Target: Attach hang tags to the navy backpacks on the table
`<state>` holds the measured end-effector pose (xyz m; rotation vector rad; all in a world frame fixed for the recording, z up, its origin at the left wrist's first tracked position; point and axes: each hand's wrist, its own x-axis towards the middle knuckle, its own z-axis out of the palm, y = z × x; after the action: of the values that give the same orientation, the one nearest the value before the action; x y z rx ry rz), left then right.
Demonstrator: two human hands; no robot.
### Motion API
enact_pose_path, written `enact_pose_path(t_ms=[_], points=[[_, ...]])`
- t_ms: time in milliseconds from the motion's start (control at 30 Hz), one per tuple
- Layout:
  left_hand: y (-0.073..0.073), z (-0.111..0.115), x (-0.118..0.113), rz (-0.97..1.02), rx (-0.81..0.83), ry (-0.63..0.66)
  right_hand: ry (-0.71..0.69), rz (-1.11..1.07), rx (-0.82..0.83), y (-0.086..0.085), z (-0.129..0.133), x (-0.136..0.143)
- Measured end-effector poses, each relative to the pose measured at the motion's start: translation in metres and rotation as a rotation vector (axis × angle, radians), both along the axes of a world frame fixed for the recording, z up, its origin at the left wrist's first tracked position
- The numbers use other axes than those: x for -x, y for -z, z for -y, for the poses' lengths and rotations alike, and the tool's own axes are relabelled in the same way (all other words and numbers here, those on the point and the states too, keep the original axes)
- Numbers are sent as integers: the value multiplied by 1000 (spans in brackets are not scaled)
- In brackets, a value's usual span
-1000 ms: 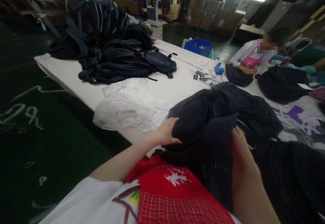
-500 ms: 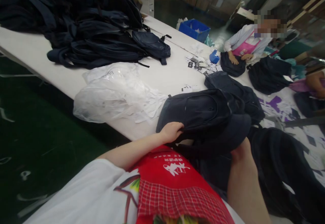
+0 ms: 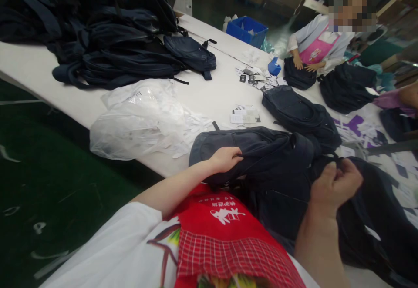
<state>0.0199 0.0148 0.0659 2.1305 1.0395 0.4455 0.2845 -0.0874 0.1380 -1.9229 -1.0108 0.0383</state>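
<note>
A dark navy backpack (image 3: 257, 142) lies on its back across the near table edge in front of me. My left hand (image 3: 227, 159) is closed on its near side, the fingers pinching the fabric. At the backpack's right end, my right hand (image 3: 338, 183) is raised with curled fingers, thumb up, by dark fabric; what it holds, if anything, is hidden. Just beyond is a second navy backpack (image 3: 300, 109). Below my hands more dark bags (image 3: 281, 205) hang against the red apron, and another dark bag (image 3: 375, 209) lies to the right.
A heap of navy backpacks (image 3: 107, 48) covers the table's far left. Clear plastic bags (image 3: 140, 122) with white tags sit at the near edge. Cards and labels (image 3: 244, 115) are scattered mid-table. Across the table, a co-worker in a pink apron (image 3: 315, 48) handles a bag; a blue bin (image 3: 246, 31) stands behind.
My right hand has come up from under the backpack's right end to above it, fingers curled. The backpack has shifted slightly left and tilted, and my left hand keeps its hold.
</note>
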Motion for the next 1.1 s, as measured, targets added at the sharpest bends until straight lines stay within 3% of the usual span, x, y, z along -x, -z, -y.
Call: enact_pose_path(t_ms=[67, 133, 200, 267, 400, 567, 767, 900, 1100], points=[[4, -1, -4, -22, 12, 1, -66, 316, -33, -10, 11, 31], [4, -1, -10, -47, 22, 5, -416, 409, 53, -9, 15, 65], [1, -3, -16, -59, 28, 6, -783, 432, 253, 2, 11, 93], [-2, -7, -20, -45, 32, 0, -940, 477, 436, 17, 5, 108], [-13, -21, -20, 4, 66, -34, -953, 515, 507, 35, 2, 108], [-25, -32, -20, 40, 71, -54, -822, 498, 442, 39, 3, 112], [-32, -36, -28, 77, 56, -58, -892, 603, 416, 41, -4, 114], [-53, -38, -29, 129, 95, -88, -869, 790, 319, 23, -5, 105], [-96, -21, -30, 91, -17, -8, -694, 960, 254, -27, 13, 103]])
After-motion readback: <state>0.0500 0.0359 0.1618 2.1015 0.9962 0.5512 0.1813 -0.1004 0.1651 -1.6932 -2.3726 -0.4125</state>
